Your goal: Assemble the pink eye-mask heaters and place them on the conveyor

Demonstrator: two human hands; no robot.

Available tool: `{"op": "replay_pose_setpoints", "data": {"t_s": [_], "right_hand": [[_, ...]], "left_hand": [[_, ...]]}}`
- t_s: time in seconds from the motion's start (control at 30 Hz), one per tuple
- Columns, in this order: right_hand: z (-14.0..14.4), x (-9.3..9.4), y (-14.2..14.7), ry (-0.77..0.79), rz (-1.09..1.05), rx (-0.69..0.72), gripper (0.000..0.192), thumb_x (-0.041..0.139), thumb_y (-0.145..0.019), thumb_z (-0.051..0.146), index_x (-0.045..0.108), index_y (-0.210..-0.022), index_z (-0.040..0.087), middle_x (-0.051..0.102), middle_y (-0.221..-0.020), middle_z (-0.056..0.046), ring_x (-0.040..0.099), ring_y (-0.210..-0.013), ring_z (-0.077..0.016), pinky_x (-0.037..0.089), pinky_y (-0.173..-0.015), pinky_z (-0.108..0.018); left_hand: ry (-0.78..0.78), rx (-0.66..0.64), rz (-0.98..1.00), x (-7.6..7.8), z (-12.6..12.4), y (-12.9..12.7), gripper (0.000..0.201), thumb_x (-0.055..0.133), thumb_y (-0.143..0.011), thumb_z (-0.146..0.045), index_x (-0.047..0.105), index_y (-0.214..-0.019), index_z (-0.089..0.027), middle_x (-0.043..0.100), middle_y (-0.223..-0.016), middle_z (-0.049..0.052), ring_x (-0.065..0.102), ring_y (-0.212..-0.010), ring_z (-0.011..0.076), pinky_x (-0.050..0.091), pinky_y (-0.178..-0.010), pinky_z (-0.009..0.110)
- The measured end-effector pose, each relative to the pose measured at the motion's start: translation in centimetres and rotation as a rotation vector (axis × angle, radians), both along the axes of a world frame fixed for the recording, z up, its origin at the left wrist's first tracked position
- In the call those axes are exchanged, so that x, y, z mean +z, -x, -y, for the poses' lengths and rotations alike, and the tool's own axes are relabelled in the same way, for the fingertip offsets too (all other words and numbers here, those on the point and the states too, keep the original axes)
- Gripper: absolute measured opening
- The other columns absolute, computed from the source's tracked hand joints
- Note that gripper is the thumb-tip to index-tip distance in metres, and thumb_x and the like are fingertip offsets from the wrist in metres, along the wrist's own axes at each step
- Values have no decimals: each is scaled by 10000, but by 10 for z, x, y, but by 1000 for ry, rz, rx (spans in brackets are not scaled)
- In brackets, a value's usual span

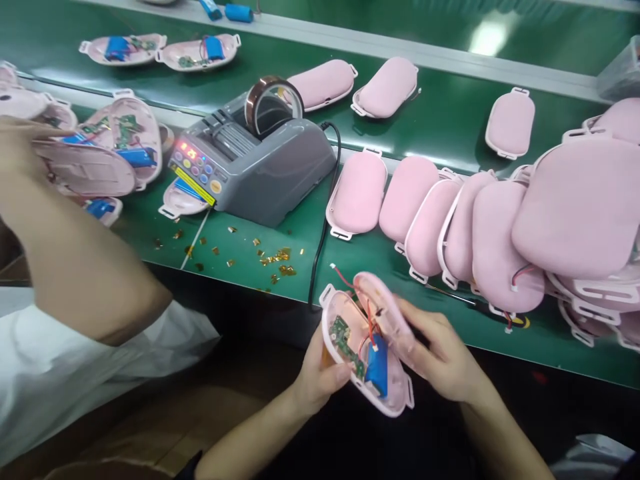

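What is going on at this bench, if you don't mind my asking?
A person is holding an opened pink case at the bench's near edge. The left hand grips the lower shell, where a green circuit board and a blue pack sit; the right hand holds the lid half tilted above it. More pink cases crowd the bench to the right, past a grey tape dispenser. On the left, a co-worker's arm extends near other open shells.

One held case (387,313), one tape dispenser (265,170), one tape roll (251,110), one screwdriver (481,306) and many overlapping cases (500,247) show.
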State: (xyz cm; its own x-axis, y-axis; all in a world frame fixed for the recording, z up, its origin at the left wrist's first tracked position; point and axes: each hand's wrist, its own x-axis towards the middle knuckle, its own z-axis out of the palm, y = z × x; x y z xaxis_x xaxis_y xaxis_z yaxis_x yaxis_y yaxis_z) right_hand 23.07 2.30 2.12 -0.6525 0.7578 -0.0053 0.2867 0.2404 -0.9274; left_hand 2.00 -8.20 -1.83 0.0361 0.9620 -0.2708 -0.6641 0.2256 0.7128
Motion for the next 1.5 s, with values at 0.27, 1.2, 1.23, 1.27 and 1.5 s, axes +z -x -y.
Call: {"op": "replay_pose_setpoints", "data": {"t_s": [0.27, 1.2, 1.23, 1.27, 1.5], "right_hand": [[-9, -17, 5, -628, 440, -200, 356, 580, -1064, 130, 697, -1398, 168, 788, -1369, -128, 759, -1172, -304, 621, -1037, -474], [-9, -14, 51, -462, -164, -35, 200, 459, -1172, 278, 615, -1290, 234, 781, -904, -9, 724, -793, -171, 604, -778, -312], [-8, -15, 52, -506, -146, -64, 217, 454, -1175, 298, 606, -1311, 223, 782, -902, -16, 713, -761, -176, 596, -757, -323], [-8, -14, 53, -545, -100, -86, 244, 445, -1178, 326, 600, -1320, 202, 783, -911, -33, 700, -739, -184, 583, -739, -339], [-9, -2, 55, -700, 145, -17, 197, 520, -1104, 115, 698, -1160, 176, 740, -817, -8, 612, -727, -185, 449, -673, -346]], "left_hand": [[70, -27, -78, -5, -1, 21, 714, 882, -854, -550, 698, -1435, -179, 824, -1153, 118, 793, -1048, 315, 637, -929, 364], [66, -77, 5, 12, -16, 28, 575, 872, -894, -501, 765, -1383, -220, 836, -1272, 73, 806, -1114, 267, 628, -1005, 311], [72, -79, -6, 12, -16, 28, 593, 875, -886, -511, 760, -1386, -213, 833, -1278, 80, 805, -1108, 275, 630, -1001, 324], [84, -80, -14, 12, -15, 28, 605, 876, -881, -522, 758, -1383, -206, 831, -1280, 88, 806, -1094, 282, 635, -989, 336], [109, -81, -29, 11, -15, 29, 609, 871, -867, -544, 758, -1351, -192, 842, -1151, 96, 805, -1026, 306, 648, -932, 377]]}}
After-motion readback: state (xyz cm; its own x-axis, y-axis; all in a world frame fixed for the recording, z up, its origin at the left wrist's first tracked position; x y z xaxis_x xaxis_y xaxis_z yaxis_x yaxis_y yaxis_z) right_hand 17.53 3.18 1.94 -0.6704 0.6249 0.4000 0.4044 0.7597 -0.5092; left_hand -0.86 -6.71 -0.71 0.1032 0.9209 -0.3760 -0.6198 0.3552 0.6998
